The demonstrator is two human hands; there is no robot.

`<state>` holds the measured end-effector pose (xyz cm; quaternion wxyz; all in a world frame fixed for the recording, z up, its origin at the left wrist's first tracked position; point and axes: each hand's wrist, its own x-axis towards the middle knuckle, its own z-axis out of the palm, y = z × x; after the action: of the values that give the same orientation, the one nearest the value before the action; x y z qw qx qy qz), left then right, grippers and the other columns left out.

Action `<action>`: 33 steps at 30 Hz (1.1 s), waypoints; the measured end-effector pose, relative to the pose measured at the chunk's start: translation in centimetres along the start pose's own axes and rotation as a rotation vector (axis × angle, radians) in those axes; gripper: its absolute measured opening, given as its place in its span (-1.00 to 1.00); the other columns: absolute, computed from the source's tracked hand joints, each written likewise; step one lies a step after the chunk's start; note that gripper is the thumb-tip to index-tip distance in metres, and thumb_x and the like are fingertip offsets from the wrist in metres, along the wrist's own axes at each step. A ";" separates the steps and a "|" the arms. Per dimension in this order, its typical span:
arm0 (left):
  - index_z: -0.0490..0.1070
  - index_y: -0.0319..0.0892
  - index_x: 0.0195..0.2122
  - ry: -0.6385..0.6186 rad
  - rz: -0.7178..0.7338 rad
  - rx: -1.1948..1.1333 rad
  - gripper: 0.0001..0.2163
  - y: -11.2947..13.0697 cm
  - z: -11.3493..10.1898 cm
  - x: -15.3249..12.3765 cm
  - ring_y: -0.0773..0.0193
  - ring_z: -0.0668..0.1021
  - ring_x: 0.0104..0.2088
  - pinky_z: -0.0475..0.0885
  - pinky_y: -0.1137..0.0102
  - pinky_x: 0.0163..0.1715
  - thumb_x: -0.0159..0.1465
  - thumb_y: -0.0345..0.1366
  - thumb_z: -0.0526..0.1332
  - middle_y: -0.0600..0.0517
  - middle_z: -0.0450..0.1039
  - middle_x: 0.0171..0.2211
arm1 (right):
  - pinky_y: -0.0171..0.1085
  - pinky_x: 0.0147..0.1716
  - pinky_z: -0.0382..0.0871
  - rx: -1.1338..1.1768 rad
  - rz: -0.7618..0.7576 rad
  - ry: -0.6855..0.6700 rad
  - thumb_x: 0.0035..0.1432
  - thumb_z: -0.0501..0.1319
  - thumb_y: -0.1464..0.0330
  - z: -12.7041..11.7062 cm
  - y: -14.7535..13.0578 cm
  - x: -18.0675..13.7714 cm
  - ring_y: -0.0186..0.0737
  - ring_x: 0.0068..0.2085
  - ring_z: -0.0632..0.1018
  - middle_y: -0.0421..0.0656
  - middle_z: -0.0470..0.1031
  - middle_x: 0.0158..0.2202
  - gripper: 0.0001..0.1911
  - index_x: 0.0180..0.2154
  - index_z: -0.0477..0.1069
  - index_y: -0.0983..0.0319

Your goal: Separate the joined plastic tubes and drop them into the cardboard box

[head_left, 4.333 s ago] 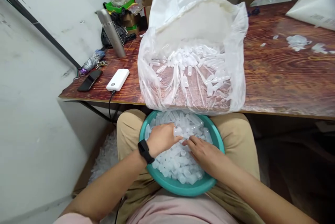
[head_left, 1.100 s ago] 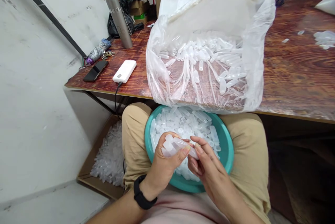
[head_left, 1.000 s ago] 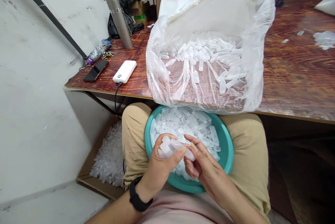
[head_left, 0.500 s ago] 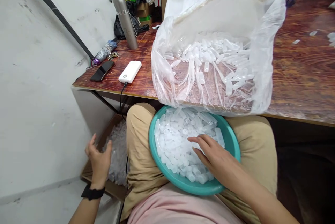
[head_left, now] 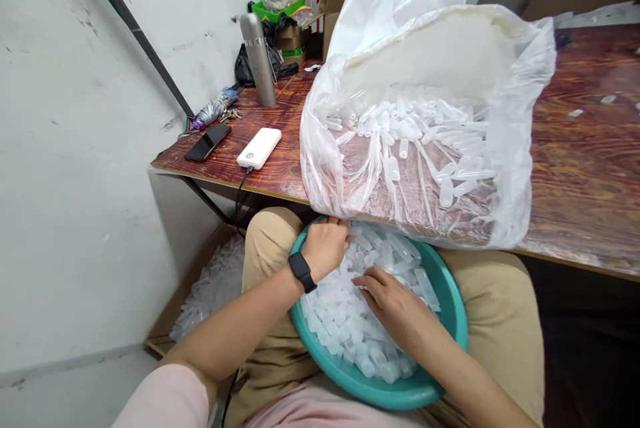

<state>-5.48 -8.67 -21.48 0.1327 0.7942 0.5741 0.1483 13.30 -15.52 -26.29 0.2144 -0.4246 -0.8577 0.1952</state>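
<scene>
A teal basin [head_left: 453, 321] rests on my lap, heaped with small translucent plastic tubes [head_left: 345, 311]. My left hand [head_left: 327, 245], with a black watch on its wrist, is at the basin's far left edge, its fingers curled down into the tubes. My right hand [head_left: 390, 295] lies on the middle of the pile with its fingers stretched out to the left, touching the tubes. Just above the basin, a big clear plastic bag [head_left: 517, 168] with more tubes inside sits on the table edge.
A cardboard box [head_left: 210, 281] of the same tubes stands on the floor at my left. On the wooden table [head_left: 575, 168] lie a white power bank [head_left: 259, 148], a phone [head_left: 207, 143], a steel flask [head_left: 256, 58] and a folded umbrella. A white wall runs along the left.
A second ago both hands held tubes above the basin. My left hand swung out over the floor box and opened, then came back into the basin. My right hand dropped onto the pile.
</scene>
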 end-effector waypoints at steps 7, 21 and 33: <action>0.50 -0.12 0.00 -0.093 0.117 -0.278 -0.75 0.6 -2.2 -5.1 0.15 0.64 -0.12 0.44 0.33 -0.11 0.44 -0.10 0.22 -0.01 0.63 -0.10 | -0.17 -0.23 0.60 0.214 0.147 0.168 0.42 0.12 0.28 -3.5 0.3 -1.2 -0.17 -0.24 0.64 -0.08 0.56 -0.14 -0.67 0.15 0.43 0.11; 0.55 -0.11 0.03 -0.144 0.212 -0.372 -0.77 1.5 -2.9 -9.7 0.10 0.62 -0.07 0.44 0.30 -0.07 0.44 -0.18 0.22 -0.07 0.61 -0.13 | -0.18 -0.15 0.59 0.107 -0.018 0.131 0.43 0.17 0.35 -5.2 -3.5 -3.3 -0.15 -0.13 0.65 -0.10 0.59 -0.07 -0.58 0.27 0.27 0.04; 0.60 -0.14 -0.14 -0.146 0.104 -0.536 -0.85 2.1 -2.4 -10.6 0.19 0.62 -0.15 0.46 0.35 -0.06 0.32 -0.22 0.38 0.02 0.63 -0.22 | -0.33 -0.29 0.61 0.137 0.117 0.103 0.50 0.06 0.24 -4.9 -5.0 -4.4 -0.26 -0.26 0.70 -0.15 0.66 -0.12 -0.73 0.16 0.29 0.08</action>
<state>-7.76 -19.34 -19.36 0.3713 0.7678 0.4616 0.2441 15.11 -21.18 -20.58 0.2752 -0.4677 -0.8040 0.2432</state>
